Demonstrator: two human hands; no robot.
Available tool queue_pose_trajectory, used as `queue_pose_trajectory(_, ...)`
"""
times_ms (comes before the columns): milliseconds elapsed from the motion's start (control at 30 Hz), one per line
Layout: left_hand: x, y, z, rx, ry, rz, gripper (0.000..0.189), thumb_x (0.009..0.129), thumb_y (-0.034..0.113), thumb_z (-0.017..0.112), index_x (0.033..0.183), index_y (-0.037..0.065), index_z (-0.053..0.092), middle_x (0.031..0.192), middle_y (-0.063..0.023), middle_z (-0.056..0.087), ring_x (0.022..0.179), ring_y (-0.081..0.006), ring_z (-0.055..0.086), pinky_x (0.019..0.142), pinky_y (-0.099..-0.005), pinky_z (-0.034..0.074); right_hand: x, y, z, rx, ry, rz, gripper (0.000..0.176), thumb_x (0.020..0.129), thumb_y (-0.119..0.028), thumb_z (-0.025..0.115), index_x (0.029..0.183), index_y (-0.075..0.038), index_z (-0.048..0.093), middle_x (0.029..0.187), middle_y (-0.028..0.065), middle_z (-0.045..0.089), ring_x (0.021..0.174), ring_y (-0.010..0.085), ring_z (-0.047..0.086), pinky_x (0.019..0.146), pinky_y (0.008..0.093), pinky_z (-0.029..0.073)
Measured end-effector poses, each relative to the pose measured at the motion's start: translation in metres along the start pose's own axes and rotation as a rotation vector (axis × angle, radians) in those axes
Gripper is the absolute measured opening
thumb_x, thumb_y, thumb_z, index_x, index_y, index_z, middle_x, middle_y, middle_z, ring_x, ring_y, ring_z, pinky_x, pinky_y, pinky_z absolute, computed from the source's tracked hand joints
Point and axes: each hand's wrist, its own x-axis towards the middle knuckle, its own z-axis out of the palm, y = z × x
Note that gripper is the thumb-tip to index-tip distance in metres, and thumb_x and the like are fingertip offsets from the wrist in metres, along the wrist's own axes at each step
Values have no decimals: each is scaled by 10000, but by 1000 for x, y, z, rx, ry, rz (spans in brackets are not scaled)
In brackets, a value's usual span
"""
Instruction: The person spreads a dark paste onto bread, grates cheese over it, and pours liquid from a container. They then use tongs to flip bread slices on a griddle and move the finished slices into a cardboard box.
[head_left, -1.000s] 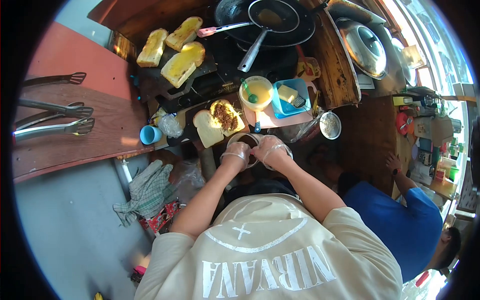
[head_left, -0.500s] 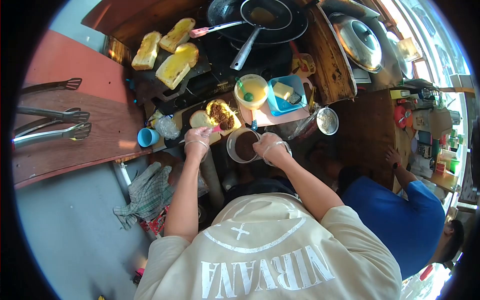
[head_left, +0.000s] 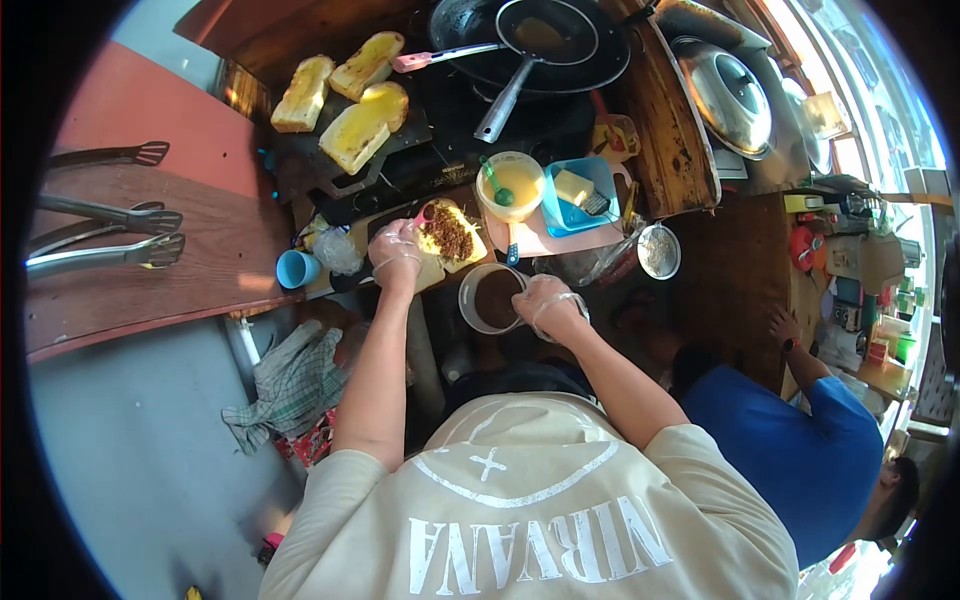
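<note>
My left hand (head_left: pixel 396 250), in a clear plastic glove, grips a pink spoon (head_left: pixel 428 212) over a slice of bread (head_left: pixel 470 250). Dark brown crumbs (head_left: pixel 447 236) and yellow shreds cover that slice. My right hand (head_left: pixel 548 302), also gloved, holds the rim of a clear round tub (head_left: pixel 472 302) with brown contents. Beyond them stands a white tub of yellow spread (head_left: pixel 521 178) with a green spoon (head_left: pixel 501 194) in it. Beside it a blue container (head_left: pixel 565 215) holds a yellow block (head_left: pixel 574 187).
Three toasted slices (head_left: pixel 362 130) lie on the stove's left side. Pans (head_left: pixel 545 75) stand behind. Tongs (head_left: pixel 120 215) lie on the left wooden shelf (head_left: pixel 120 310). A blue cup (head_left: pixel 297 269) stands nearby. At right a co-worker in blue (head_left: pixel 790 450) rests a hand on a wooden surface.
My left hand has moved forward over the bread with the pink spoon, which now points away from me. Brown crumbs cover more of the slice. The tub stays in my right hand.
</note>
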Motion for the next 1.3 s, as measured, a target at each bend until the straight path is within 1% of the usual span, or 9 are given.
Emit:
queue_pose_trajectory(700, -54, 5, -30, -26, -19, 47, 143, 887, 130, 664, 946, 19, 733, 856, -182, 709, 791, -345, 691, 734, -402, 533, -2, 11, 11, 0, -9, 50, 424, 819, -321, 551, 916, 51, 728, 991, 287, 687, 986, 415, 674, 914, 452, 525)
queue_pose_trajectory(800, -54, 43, -60, -134, -250, -70, 190, 902, 214, 684, 969, 46, 742, 817, -168, 703, 761, -343, 684, 724, -398, 527, -17, 12, 4, 55, 37, 63, 427, 813, -322, 561, 922, 59, 722, 983, 290, 686, 978, 415, 675, 907, 450, 528)
queue_pose_trajectory(867, -61, 82, -81, -145, -523, 138, 200, 896, 218, 686, 1023, 75, 747, 840, -151, 701, 773, -327, 679, 726, -402, 535, -35, 10, -9, 100, 46, 91, 419, 810, -322, 569, 918, 54, 722, 981, 289, 687, 969, 411, 679, 897, 448, 531)
queue_pose_trajectory(933, -68, 108, -88, 24, -597, 575, 258, 878, 268, 708, 1076, 108, 745, 893, -133, 697, 821, -315, 678, 745, -407, 542, -56, 6, -28, 146, 74, 124, 411, 806, -321, 578, 914, 49, 722, 979, 289, 688, 960, 406, 683, 887, 445, 535)
queue_pose_trajectory(1000, -79, 153, -101, 92, -728, 554, 398, 853, 370, 718, 1142, 97, 719, 1043, -164, 652, 943, -347, 649, 824, -417, 531, -83, 8, -46, 361, 51, 172, 383, 794, -317, 603, 895, 34, 720, 944, 287, 691, 919, 389, 693, 853, 446, 544)
queue_pose_trajectory(1067, -80, 190, -108, 82, -525, 794, 495, 871, 409, 698, 1227, 67, 662, 1132, -210, 606, 1020, -381, 615, 868, -422, 518, -96, 34, -51, 293, 93, -113, 272, 829, -233, 620, 851, 23, 709, 765, 222, 705, 735, 332, 723, 718, 405, 585)
queue_pose_trajectory(1133, -69, 207, -108, -108, -422, 925, 582, 850, 424, 725, 1251, 13, 634, 1127, -210, 599, 1019, -376, 599, 878, -421, 515, -142, 25, -92, 818, 164, 221, 220, 841, -163, 633, 843, 49, 691, 724, 191, 701, 665, 289, 722, 641, 378, 609)
queue_pose_trajectory(1200, -62, 224, -116, -166, -228, 1063, 512, 891, 350, 683, 1237, -21, 615, 1157, -231, 599, 1032, -402, 604, 886, -459, 513, -167, 58, -109, 1092, 254, 219, 210, 834, -140, 644, 835, 68, 680, 724, 193, 695, 657, 289, 722, 624, 384, 618)
queue_pose_trajectory(1300, -58, 234, -120, -181, -214, 1043, 487, 886, 312, 689, 1238, -16, 618, 1161, -233, 608, 1021, -401, 617, 859, -461, 523, -218, 105, -146, 1414, 485, 141, 170, 809, -71, 633, 819, 97, 653, 746, 213, 678, 653, 335, 722, 597, 413, 636)
